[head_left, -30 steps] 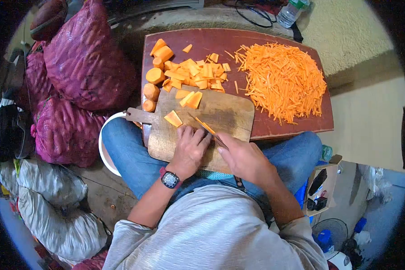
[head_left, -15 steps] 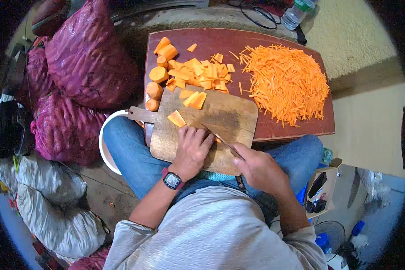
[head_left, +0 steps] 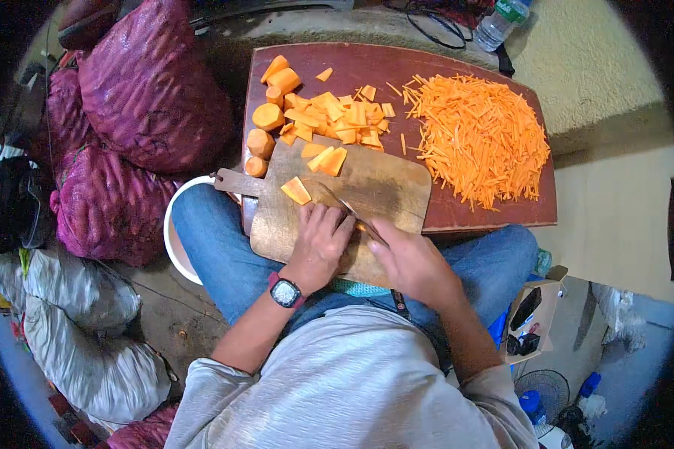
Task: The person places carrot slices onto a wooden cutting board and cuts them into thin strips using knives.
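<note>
My right hand point(head_left: 412, 262) is closed round the handle of a knife point(head_left: 344, 203), whose blade slants up and left across the wooden cutting board point(head_left: 389, 183). Beside the blade, my left hand point(head_left: 322, 239) has its fingers curled down on a carrot piece, mostly hidden beneath them. A little orange shows by the knife. One flat carrot slice point(head_left: 296, 190) lies just above my left fingertips, and a few more slices point(head_left: 329, 161) rest near the board's upper edge.
The board overlaps a dark red table point(head_left: 404, 63). Thick carrot chunks point(head_left: 268, 116) and cut slices point(head_left: 352, 116) lie at its left, a heap of carrot shreds point(head_left: 483, 142) at its right. Purple mesh sacks point(head_left: 153, 90) stand left. A white basin point(head_left: 178, 251) is beside my knee.
My right hand and the knife have shifted slightly up and left, closer to my left fingers. My left hand stays nearly in place on the board.
</note>
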Demonstrator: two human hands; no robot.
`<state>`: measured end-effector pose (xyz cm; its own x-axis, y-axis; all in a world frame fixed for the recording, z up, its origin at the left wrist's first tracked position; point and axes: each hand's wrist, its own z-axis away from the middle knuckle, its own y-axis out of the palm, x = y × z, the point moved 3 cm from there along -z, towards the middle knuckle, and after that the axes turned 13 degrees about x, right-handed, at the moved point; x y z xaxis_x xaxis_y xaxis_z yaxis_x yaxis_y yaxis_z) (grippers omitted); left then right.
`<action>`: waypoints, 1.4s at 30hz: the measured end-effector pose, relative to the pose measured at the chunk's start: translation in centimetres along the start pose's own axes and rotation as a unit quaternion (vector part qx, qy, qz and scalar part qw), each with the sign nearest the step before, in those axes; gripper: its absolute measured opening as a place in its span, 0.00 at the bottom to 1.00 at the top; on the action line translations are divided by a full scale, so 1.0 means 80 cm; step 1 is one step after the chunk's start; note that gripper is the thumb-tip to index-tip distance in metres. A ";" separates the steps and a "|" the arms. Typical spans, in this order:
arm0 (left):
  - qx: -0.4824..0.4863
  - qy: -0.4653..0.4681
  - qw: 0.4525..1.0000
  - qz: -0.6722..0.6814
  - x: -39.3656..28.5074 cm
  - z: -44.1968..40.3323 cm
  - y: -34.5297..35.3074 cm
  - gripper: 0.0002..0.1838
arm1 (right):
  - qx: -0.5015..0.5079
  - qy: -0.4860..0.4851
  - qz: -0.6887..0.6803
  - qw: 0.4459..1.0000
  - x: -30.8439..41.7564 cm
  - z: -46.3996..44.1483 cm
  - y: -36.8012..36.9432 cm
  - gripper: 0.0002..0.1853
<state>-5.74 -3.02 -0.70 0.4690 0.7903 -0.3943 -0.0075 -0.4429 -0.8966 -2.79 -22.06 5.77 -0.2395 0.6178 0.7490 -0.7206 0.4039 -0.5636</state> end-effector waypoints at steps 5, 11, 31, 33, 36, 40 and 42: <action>-0.011 0.002 1.000 0.008 0.004 0.003 -0.001 0.20 | -0.015 -0.042 -0.001 0.999 0.009 0.020 -0.007 0.19; -0.008 -0.005 0.998 0.070 0.002 0.003 -0.005 0.25 | -0.012 0.003 -0.009 1.000 0.003 0.007 0.000 0.19; -0.019 -0.036 0.994 0.098 0.008 0.004 -0.004 0.23 | -0.018 0.011 -0.008 1.000 0.009 0.019 -0.002 0.19; -0.018 -0.031 0.995 0.088 0.008 0.005 -0.003 0.24 | -0.003 0.026 -0.004 1.000 0.019 0.021 -0.014 0.18; -0.013 -0.030 0.996 0.081 0.008 0.005 -0.008 0.26 | 0.013 0.035 0.004 0.999 0.017 0.037 -0.017 0.18; -0.003 -0.042 0.995 0.085 0.008 0.005 -0.002 0.29 | -0.003 0.042 -0.027 0.999 0.007 0.027 -0.004 0.17; -0.001 -0.040 0.995 0.086 0.007 0.006 -0.004 0.29 | 0.008 0.040 -0.023 0.999 0.008 0.015 -0.010 0.18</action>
<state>-5.89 -2.23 -0.72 0.3883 0.7341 -0.5570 -0.0802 -0.5753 -0.8140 -3.18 -22.82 7.12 -0.1530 0.6511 0.7434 -0.7398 0.4232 -0.5230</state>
